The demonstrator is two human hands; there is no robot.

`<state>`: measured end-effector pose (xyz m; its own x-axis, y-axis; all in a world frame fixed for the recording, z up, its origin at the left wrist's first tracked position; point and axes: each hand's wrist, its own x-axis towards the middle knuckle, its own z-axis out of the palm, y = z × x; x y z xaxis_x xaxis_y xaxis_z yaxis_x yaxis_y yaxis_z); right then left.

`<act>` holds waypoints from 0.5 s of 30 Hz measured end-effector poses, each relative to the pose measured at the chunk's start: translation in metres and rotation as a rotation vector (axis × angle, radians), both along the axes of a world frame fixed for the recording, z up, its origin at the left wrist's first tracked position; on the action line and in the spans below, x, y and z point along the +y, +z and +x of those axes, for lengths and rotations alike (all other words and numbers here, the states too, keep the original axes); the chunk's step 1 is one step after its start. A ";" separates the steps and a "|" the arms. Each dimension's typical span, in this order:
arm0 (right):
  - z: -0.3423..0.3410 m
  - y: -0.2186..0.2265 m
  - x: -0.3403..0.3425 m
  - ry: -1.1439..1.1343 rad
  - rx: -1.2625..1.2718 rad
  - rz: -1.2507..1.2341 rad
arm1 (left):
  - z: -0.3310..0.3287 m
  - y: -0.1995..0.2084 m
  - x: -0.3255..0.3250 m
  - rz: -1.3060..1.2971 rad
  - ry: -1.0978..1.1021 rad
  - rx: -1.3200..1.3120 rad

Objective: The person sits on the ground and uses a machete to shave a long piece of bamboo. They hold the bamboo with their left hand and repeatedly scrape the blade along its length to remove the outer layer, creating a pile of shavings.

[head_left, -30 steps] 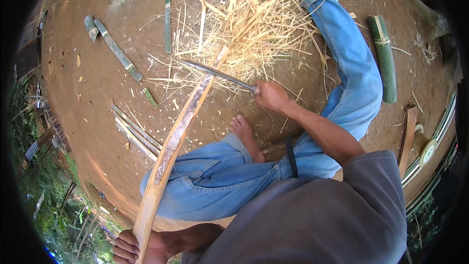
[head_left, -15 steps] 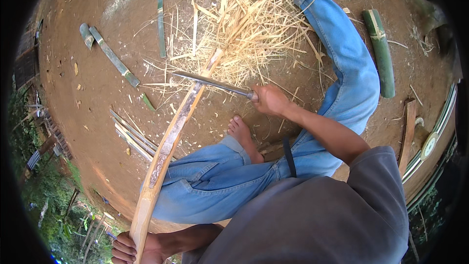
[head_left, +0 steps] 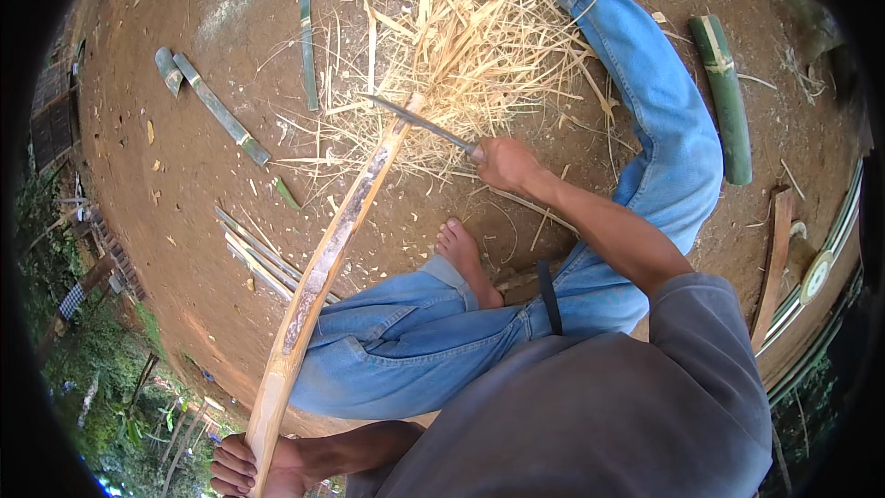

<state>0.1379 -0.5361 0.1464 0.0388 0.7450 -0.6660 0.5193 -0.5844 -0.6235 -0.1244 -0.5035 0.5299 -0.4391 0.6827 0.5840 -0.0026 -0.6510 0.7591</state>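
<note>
A long split bamboo strip (head_left: 318, 281), pale at its ends with a dark, rough stretch along its middle, runs up and away from me beside my bent left leg. My left hand (head_left: 261, 467) grips its near end, fingers wrapped round it. In my right hand (head_left: 508, 164) is the handle of a long knife (head_left: 426, 126). The blade lies across the strip close to its far end, pointing left. Just beyond that end spreads a heap of pale shavings (head_left: 489, 46).
Green bamboo pieces (head_left: 221, 107) lie on the dirt floor at left, with another upright piece (head_left: 306, 32) further off. Several thin strips (head_left: 267, 258) rest left of my leg. A thick green bamboo section (head_left: 724, 97) and a brown plank (head_left: 774, 258) lie at right.
The knife in my right hand has slid along the strip, away from me, to near its far end. My left hand stays at the near end.
</note>
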 end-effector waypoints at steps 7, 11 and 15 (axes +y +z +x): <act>0.007 -0.043 -0.019 -0.073 -0.022 0.007 | -0.005 0.002 0.011 -0.026 -0.216 -0.037; -0.005 -0.030 -0.030 -0.071 -0.060 -0.022 | -0.028 0.002 0.009 -0.049 -0.344 -0.025; 0.029 -0.037 -0.026 -0.011 0.002 -0.061 | -0.033 0.006 0.013 -0.079 -0.402 -0.055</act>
<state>0.1668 -0.5622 0.1094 0.0453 0.7025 -0.7103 0.5111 -0.6272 -0.5877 -0.1579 -0.4900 0.5354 -0.1574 0.8482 0.5057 -0.2872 -0.5293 0.7984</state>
